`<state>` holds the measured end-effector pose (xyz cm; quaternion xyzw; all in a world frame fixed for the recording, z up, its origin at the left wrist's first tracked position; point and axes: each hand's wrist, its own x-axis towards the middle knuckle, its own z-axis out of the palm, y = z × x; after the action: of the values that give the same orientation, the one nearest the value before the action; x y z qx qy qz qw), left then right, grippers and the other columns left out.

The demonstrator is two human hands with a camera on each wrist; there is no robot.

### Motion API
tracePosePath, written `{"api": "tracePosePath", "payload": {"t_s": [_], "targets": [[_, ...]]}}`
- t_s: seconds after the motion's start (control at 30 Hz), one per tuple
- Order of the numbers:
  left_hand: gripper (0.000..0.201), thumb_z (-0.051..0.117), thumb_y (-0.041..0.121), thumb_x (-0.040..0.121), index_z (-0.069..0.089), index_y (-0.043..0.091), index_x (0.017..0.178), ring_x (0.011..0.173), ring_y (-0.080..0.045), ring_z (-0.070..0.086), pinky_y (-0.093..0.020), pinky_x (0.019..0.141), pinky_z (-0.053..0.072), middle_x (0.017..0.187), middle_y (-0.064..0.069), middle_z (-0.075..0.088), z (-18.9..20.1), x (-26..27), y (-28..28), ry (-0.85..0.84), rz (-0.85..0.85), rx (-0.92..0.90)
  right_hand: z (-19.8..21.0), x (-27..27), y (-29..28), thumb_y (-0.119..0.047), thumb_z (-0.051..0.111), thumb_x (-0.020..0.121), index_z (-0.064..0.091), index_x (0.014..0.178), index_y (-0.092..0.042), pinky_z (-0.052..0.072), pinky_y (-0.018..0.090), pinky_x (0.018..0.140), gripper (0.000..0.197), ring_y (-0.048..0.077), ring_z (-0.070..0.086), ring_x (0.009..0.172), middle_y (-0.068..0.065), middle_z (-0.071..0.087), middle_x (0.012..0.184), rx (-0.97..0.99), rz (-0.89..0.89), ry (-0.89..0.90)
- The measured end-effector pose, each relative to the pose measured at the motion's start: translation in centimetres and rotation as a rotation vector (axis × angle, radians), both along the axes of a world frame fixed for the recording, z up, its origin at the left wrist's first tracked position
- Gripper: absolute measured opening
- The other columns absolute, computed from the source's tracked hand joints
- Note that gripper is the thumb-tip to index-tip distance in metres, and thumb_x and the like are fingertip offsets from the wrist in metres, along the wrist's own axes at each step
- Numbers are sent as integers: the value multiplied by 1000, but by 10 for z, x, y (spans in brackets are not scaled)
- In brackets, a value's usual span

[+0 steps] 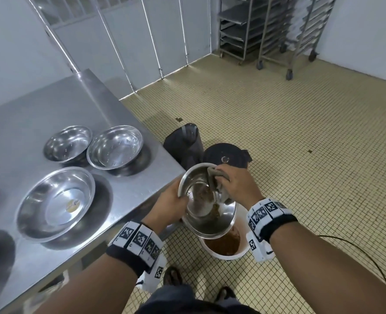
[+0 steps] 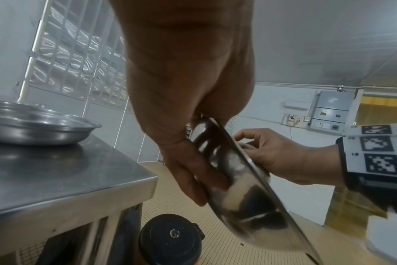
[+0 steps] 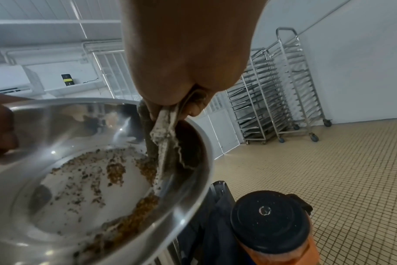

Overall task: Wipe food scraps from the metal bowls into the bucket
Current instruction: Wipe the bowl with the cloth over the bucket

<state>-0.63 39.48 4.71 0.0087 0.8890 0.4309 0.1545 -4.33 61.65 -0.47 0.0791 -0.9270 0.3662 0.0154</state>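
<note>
My left hand grips the rim of a metal bowl and holds it tilted over a white bucket on the floor, which holds brown food scraps. In the left wrist view the fingers wrap the bowl's outside. My right hand clutches a grey cloth and presses it inside the bowl. The right wrist view shows the cloth against the bowl's wall, with brown scraps smeared over the bottom and lower rim.
Three other metal bowls sit on the steel table to my left. A black-lidded container and a dark bag stand on the tiled floor beyond the bucket. Wheeled tray racks line the far wall.
</note>
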Motion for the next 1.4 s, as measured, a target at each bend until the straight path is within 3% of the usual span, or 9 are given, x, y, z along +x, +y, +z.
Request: {"api": "tracePosePath", "payload": {"t_s": [0.13,0.27,0.4,0.7,0.83,0.93,1.17,1.33,1.4], "targets": [[43,54,11,102,51,46,127,89,12,63,-5,65,47,105,21,64,-1,3,-3,-17,17,10,-3,6,-3,-25,53,103,52,111,-25,38,22,51,9,10,59,61,-8,61,74,48,25,21],[39,54,13,104,50,46,123,87,11,61,-1,62,44,100,28,60,0,7,-4,-25,39,27,-15,8,-7,-22,56,100,65,117,-22,53,33,66,19,19,63,79,-4,59,110,43,37,97],[48,52,9,100,54,44,133,101,2,59,-10,75,42,117,20,65,-2,6,-7,-61,71,4,-15,8,-10,-17,54,100,65,119,-25,56,34,79,23,13,63,91,-6,63,113,-9,66,88],[58,52,13,97,49,45,146,100,4,63,-14,73,48,124,14,68,-7,8,-8,-102,53,-2,-10,3,-19,-3,49,99,73,103,-22,49,11,83,31,-3,62,96,-11,60,107,-299,-37,-8],[64,50,7,95,48,45,147,89,2,66,-10,61,50,111,16,68,-6,8,-10,-116,61,2,-10,3,-13,-12,58,98,67,116,-29,47,13,70,26,-3,62,83,-12,64,100,-222,20,-48],[62,50,7,95,51,43,145,95,-3,67,-20,73,56,116,12,70,-8,6,-12,-127,65,7,-7,4,-10,-22,63,98,54,115,-32,50,25,58,22,4,63,67,-9,67,84,-131,53,-79],[47,57,24,98,56,52,135,109,-2,64,-35,95,57,120,18,70,-7,7,-8,-114,37,42,-15,-3,-10,-23,61,98,72,114,-24,50,31,67,20,19,64,79,-1,69,95,123,202,153],[35,60,18,99,64,48,117,85,-6,74,-25,68,62,96,17,75,-1,-2,-6,-110,79,73,-24,-11,-5,-18,67,96,75,113,-16,38,26,63,19,28,69,73,5,70,89,395,368,228],[32,62,25,97,64,48,118,95,-9,73,-37,84,62,103,17,75,0,-11,-4,-94,95,23,-23,-12,-2,-22,57,102,71,122,-19,38,26,68,25,26,68,84,5,69,99,436,387,163]]}}
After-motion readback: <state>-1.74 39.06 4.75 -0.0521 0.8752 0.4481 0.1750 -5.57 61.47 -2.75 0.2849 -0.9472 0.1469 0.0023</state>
